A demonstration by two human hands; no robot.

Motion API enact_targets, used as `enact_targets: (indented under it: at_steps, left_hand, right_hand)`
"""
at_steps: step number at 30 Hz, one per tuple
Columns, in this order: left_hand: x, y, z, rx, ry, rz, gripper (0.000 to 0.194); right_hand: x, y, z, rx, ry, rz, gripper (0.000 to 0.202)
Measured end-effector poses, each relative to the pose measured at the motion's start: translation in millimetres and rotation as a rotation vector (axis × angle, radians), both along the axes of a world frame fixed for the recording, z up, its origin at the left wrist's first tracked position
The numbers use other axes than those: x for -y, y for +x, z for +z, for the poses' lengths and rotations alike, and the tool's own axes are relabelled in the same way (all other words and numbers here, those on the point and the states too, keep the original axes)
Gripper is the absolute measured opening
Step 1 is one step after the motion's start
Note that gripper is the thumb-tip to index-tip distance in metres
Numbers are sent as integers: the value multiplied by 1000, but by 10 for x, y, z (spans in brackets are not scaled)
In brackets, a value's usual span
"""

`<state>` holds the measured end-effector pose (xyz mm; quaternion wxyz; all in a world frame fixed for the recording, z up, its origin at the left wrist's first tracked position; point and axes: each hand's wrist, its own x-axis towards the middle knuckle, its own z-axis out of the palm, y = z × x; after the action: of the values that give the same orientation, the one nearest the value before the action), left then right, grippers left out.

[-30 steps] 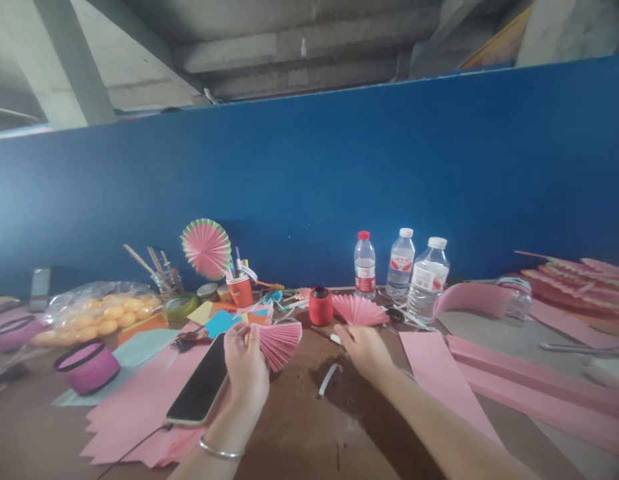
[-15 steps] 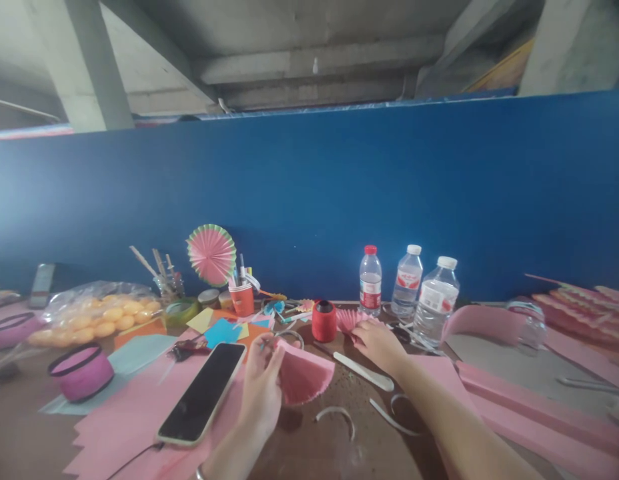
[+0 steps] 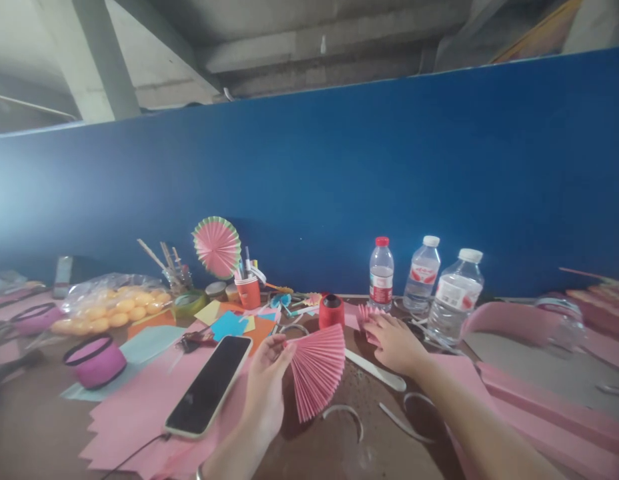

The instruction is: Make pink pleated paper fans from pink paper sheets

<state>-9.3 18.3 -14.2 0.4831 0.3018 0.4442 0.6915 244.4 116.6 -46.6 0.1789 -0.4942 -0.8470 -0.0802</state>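
My left hand [image 3: 268, 373] pinches the narrow end of a pink pleated paper fan [image 3: 319, 373], which spreads out to the right with its folds facing me. At the back of the table, my right hand [image 3: 395, 343] has its fingers curled over a second piece of pink pleated paper [image 3: 365, 317], partly hidden under them. Between the hands, behind the fan, stands a red spool-like thing [image 3: 331, 311] with a black top. A white knife-like tool [image 3: 377, 371] lies below my right hand.
A phone [image 3: 209, 387] lies on pink paper sheets [image 3: 134, 413] at left. Three water bottles [image 3: 381, 277] stand behind my right hand. Pens fill a red cup [image 3: 249, 291] near a round paper fan [image 3: 216, 247]. Curved white strips [image 3: 345, 415] lie in front. A blue partition [image 3: 309, 173] rises behind.
The fan in my left hand has turned and opened wider, so its pleats now show. My right hand's fingers have drawn the second pleated paper slightly right. The view has shifted a little.
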Motion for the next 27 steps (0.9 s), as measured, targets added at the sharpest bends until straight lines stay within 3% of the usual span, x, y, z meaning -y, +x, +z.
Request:
enact_targets:
  at_steps: [4, 8, 19, 27]
  left_hand:
    - [20, 7, -20, 22, -30, -8, 36]
    - [37, 22, -18, 46, -32, -112, 29]
    - [39, 46, -73, 65, 37, -219, 22]
    - [62, 74, -73, 50, 76, -231, 23]
  right_hand:
    - [-32, 28, -31, -3, -6, 24, 41]
    - [-20, 28, 34, -72, 64, 0, 35]
    - [145, -43, 354, -534, 358, -54, 28]
    - [269, -200, 490, -774, 365, -4, 23]
